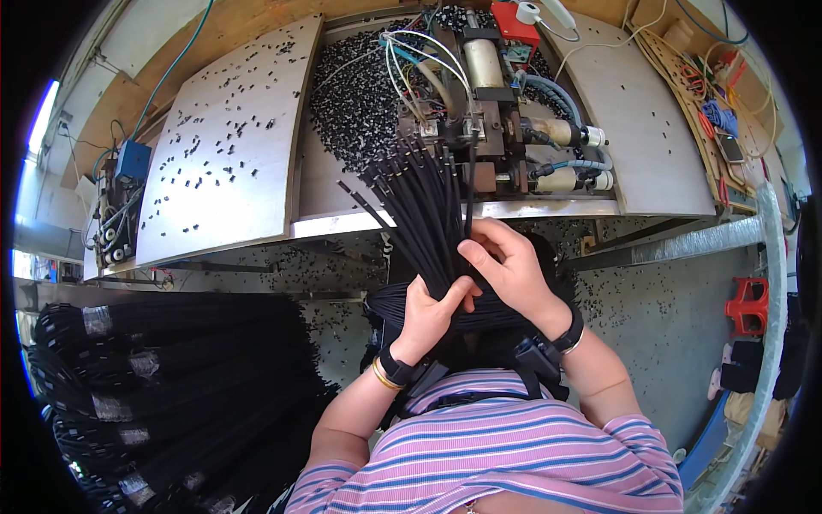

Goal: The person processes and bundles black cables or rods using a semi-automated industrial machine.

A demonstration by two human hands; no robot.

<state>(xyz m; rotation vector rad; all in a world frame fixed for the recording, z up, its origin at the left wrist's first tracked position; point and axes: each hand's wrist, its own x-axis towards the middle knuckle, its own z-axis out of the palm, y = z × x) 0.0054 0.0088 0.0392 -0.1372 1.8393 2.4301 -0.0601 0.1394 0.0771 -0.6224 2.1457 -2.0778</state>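
Your left hand (430,313) clasps a bundle of thin black cords (421,218), right hand (514,270) pinching one cord (470,190) at bundle's right.

The bench (265,199) carries a machine (490,120) and, seemingly, black clips (360,107).

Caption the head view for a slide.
The left hand grips a bundle of black cords; the right hand holds one cord at a bench machine.

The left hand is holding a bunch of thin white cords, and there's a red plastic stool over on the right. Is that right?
No: the head view shows the left hand holding a bunch of thin black cords, not white ones. The red plastic stool is on the right.
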